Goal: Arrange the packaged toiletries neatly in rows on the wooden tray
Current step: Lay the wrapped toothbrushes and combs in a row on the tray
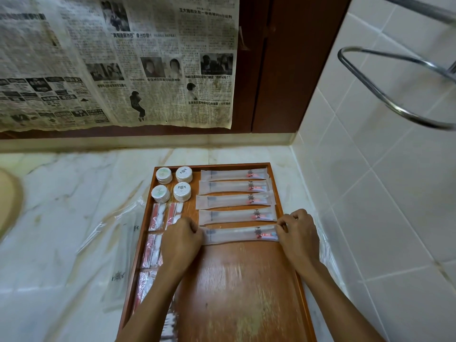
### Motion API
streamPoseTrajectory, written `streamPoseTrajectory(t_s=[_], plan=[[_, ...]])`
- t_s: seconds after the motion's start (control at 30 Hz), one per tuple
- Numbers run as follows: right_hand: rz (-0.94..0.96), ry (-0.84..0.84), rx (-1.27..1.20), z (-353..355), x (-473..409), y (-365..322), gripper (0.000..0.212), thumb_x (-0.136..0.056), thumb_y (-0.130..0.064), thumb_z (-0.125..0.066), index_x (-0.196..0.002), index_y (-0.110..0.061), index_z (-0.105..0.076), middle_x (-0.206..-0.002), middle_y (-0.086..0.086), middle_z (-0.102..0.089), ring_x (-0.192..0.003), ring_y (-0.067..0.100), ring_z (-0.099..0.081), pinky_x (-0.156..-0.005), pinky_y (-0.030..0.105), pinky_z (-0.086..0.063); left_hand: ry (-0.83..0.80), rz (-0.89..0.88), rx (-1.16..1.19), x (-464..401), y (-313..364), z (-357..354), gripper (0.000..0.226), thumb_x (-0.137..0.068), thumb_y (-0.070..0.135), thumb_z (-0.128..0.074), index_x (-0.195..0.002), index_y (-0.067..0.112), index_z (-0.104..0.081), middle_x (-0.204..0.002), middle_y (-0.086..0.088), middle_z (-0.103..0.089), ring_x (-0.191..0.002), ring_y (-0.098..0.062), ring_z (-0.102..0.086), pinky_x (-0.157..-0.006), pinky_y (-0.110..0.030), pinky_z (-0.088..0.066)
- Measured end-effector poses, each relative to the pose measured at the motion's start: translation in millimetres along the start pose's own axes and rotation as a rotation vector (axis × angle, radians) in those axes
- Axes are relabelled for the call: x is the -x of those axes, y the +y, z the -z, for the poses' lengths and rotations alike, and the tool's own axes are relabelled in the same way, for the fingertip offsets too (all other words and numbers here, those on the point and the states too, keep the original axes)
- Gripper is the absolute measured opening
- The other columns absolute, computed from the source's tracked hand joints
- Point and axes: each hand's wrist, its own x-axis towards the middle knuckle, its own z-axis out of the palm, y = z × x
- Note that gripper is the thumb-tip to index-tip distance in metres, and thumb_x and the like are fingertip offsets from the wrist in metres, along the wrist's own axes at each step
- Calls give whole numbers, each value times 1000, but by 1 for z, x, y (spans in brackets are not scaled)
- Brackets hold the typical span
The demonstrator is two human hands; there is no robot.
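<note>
the wooden tray [246, 280] lay on a marble counter [61, 193] in the corner beside a white tiled wall [370, 193]. on the right part of the tray five long toothbrush packets were placed in a column, one under another. the left hand [181, 240] pinched the left end of the nearest toothbrush packet [240, 234], and the right hand [297, 233] pinched its right end, so both hands were curled and clamped on the same packet, which lay flat across the tray. the four other toothbrush packets [235, 193] were behind it, near each other and almost parallel. in the far left corner of the tray stood four small stacks of round white soaps [174, 183], two by two. in front of them, along the left edge, lay small clear packets with red and white contents [158, 217], in pairs; the left forearm hid some of them. a clear plastic bag [118, 255] lay on the counter just beside the left side of the tray. an old newspaper [118, 60] hung on the brown wooden surface behind the counter, and a metal rail [385, 95] stood out from the tiled wall at the upper right.
</note>
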Motion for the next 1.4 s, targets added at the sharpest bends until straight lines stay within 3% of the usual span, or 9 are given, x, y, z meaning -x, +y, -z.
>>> streamPoseTrajectory(t_s=[0.23, 0.37, 0.5, 0.6, 0.77, 0.97, 1.07, 1.23, 1.4], plan=[[-17, -26, -25, 1, 0, 1, 19, -87, -31, -70, -97, -16, -72, -102, 5, -61, -86, 10, -48, -67, 21, -44, -6, 5, 7, 1, 1, 1, 12, -84, 20, -63, -72, 18, -64, -64, 5, -61, -62, -9, -57, -59, -34, -54], [-18, -57, -178, 8, -3, -1, 17, -88, -27, -69, -101, -16, -73, -106, 5, -62, -90, 11, -52, -69, 20, -44, -16, 10, -20, 3, 2, 2, 15, -85, 26, -62, -72, 19, -65, -64, 6, -62, -61, -10, -58, -57, -32, -54], [-109, 52, -423, 30, -3, 0, 19, -92, -20, -64, -108, -16, -71, -109, 4, -66, -93, 13, -59, -74, 22, -47, 18, -1, -137, 5, 2, 4, 23, -86, 30, -57, -68, 17, -64, -62, 2, -61, -58, -13, -57, -52, -30, -51], [-234, 127, -484, 52, 8, 13, 23, -95, -11, -55, -115, -12, -67, -114, 6, -67, -101, 15, -60, -81, 24, -45, 137, -70, -171, 8, 4, 7, 21, -87, 28, -56, -72, 15, -63, -66, 2, -62, -59, -15, -55, -48, -28, -43], [-279, -19, -275, 67, 52, 35, 34, -94, -1, -52, -127, -3, -60, -127, 15, -62, -117, 31, -57, -99, 34, -42, 125, -206, -69, 17, 14, -1, 14, -86, 26, -60, -76, 18, -66, -72, -1, -68, -68, -24, -63, -53, -31, -46], [-318, -163, -160, 49, 95, 37, 57, -90, -10, -64, -141, 1, -42, -151, 17, -37, -142, 29, -30, -116, 35, -21, 51, -384, -93, 46, 29, -28, 16, -85, 30, -60, -74, 21, -68, -72, 3, -70, -67, -16, -63, -51, -25, -38], [-241, -110, -177, 45, 106, 38, 55, -84, -6, -70, -135, 1, -51, -140, 16, -51, -133, 33, -41, -110, 38, -30, -57, -392, -97, 60, 29, -44, 22, -89, 36, -53, -83, 23, -69, -79, 6, -70, -70, -10, -61, -62, -29, -52], [-184, 9, -411, 51, 109, 34, 29, -90, 2, -61, -117, -5, -68, -113, 6, -70, -107, 21, -65, -94, 27, -47, -107, -443, -88, 72, 27, -56, 18, -90, 36, -54, -85, 26, -68, -81, 11, -68, -68, -4, -57, -61, -20, -50], [-302, 125, -584, 62, 110, 34, 31, -97, 2, -48, -118, -9, -67, -109, -6, -69, -104, 8, -64, -86, 10, -46, -98, -461, -83, 74, 27, -53, 10, -89, 30, -57, -85, 28, -65, -82, 10, -67, -67, -3, -54, -57, -16, -42]])
